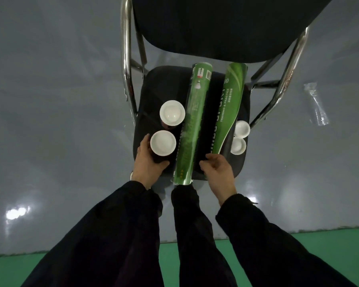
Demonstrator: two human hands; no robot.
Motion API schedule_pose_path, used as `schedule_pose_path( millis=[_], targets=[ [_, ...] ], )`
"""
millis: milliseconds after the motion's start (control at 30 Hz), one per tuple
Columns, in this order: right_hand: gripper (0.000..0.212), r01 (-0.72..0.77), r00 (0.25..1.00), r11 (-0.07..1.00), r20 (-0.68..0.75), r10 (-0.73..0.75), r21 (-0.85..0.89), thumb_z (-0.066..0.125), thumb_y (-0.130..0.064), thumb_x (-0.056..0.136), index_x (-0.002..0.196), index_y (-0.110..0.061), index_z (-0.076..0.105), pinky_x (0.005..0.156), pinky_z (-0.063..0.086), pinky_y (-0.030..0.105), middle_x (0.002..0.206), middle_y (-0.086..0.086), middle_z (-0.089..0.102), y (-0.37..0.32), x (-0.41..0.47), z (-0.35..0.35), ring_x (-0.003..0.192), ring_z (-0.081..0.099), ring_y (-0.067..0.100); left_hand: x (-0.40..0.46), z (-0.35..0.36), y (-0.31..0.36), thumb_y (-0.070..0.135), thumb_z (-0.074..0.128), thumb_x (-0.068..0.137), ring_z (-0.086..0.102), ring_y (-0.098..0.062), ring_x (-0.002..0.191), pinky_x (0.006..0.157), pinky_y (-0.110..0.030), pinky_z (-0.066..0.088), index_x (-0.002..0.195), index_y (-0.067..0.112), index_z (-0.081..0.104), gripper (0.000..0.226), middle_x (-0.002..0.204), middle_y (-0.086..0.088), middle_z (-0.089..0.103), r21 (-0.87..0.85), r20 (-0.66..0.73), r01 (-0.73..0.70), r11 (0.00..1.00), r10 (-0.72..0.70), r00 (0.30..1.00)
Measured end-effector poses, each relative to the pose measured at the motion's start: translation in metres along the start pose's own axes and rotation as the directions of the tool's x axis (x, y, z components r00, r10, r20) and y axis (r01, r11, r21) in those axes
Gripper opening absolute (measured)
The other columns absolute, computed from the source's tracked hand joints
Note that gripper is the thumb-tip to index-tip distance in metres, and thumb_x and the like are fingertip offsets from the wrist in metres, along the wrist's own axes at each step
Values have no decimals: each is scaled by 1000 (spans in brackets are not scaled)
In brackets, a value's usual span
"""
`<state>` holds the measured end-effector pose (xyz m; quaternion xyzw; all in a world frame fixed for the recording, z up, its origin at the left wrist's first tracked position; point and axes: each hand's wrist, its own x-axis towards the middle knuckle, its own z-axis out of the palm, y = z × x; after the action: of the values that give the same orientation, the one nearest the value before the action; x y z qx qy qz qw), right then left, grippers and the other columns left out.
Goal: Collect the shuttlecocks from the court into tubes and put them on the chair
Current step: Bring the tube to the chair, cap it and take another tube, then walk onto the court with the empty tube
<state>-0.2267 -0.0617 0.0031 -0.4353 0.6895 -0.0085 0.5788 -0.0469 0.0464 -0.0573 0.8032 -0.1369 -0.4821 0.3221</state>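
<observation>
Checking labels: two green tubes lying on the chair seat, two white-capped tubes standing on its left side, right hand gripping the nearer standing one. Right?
Wrong hand. The head view shows the left hand gripping the nearer standing tube; the right hand holds nothing by the seat's front edge. The two green tubes on the chair seat are as you said.

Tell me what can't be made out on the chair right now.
- Head view: what the upright tube in the left hand holds; its white cap covers it.
- Contents of the two lying green tubes; opaque walls.
- Right hand fingertips: curled under, contact unclear.
</observation>
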Motion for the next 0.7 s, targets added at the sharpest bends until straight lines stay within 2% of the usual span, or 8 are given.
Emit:
schedule_pose_path(
  millis=[67, 133, 233, 333, 433, 500, 633, 700],
  targets=[
    [55, 33, 998, 992, 54, -26, -124, 72, -24, 90, 140, -21, 51, 100, 51, 31, 129, -4, 62, 8, -2, 13, 113, 60, 12, 0, -2, -13, 40, 79, 54, 50, -19, 139, 114, -53, 45, 155, 46, 17, 118, 154, 2, 44, -38, 25, 51, 998, -50, 998],
    [71, 101, 993, 963, 83, -83, -248, 72, -28, 89, 151, -26, 36, 105, 47, 33, 140, -2, 53, 14, -5, 32, 122, 54, 15, -5, -4, -16, 37, 79, 55, 52, -18, 138, 112, -53, 47, 155, 47, 17, 118, 154, 2, 46, -55, 46, 62, 997, -59, 997],
    [90, 129, 992, 924, 58, -116, -359, 73, -34, 89, 157, -28, 16, 101, 46, 39, 143, 9, 47, 20, -3, 59, 123, 55, 30, -16, -8, -12, 24, 78, 65, 56, -18, 135, 110, -53, 49, 158, 38, 19, 112, 153, 2, 49, -59, 78, 73, 996, -68, 995],
    [110, 97, 992, 886, -25, -121, -453, 77, -43, 85, 161, -24, -1, 99, 48, 43, 138, 17, 49, 22, 4, 76, 116, 60, 37, -28, -12, 2, 18, 75, 76, 60, -21, 130, 107, -50, 52, 159, 29, 25, 98, 153, -1, 50, -19, 82, 72, 997, -70, 994],
    [112, 22, 998, 928, -39, -39, -372, 76, -33, 85, 161, -24, -5, 96, 47, 40, 142, 17, 45, 13, 2, 83, 117, 59, 38, -34, -15, 11, 4, 70, 89, 62, -19, 126, 105, -45, 54, 157, 19, 32, 79, 148, -3, 54, -21, 53, 82, 996, -81, 995],
    [110, -11, 999, 962, -50, -3, -274, 74, -30, 83, 161, -28, -4, 99, 44, 40, 146, 15, 43, 8, -4, 77, 123, 55, 37, -39, -16, 16, 5, 68, 92, 63, -18, 121, 103, -42, 55, 151, 14, 40, 66, 141, -4, 58, 38, 21, 85, 996, -86, 996],
    [109, -7, 998, 992, -64, -1, -130, 75, -30, 76, 158, -34, 4, 109, 44, 46, 150, 10, 43, 5, -37, 55, 129, 51, 33, -60, -23, 26, 14, 63, 96, 66, -23, 100, 93, -48, 57, 110, 15, 61, 14, 109, -5, 67, 127, -84, 154, 980, -144, 986],
    [108, 4, 995, 996, -100, -13, -89, 74, -35, 71, 157, -32, 9, 105, 49, 49, 148, 7, 45, 7, -63, 41, 127, 53, 31, -75, -30, 33, 13, 60, 97, 65, -25, 95, 83, -40, 57, 101, 13, 63, 4, 99, -6, 67, 132, -86, 153, 979, -143, 986]
  ],
)
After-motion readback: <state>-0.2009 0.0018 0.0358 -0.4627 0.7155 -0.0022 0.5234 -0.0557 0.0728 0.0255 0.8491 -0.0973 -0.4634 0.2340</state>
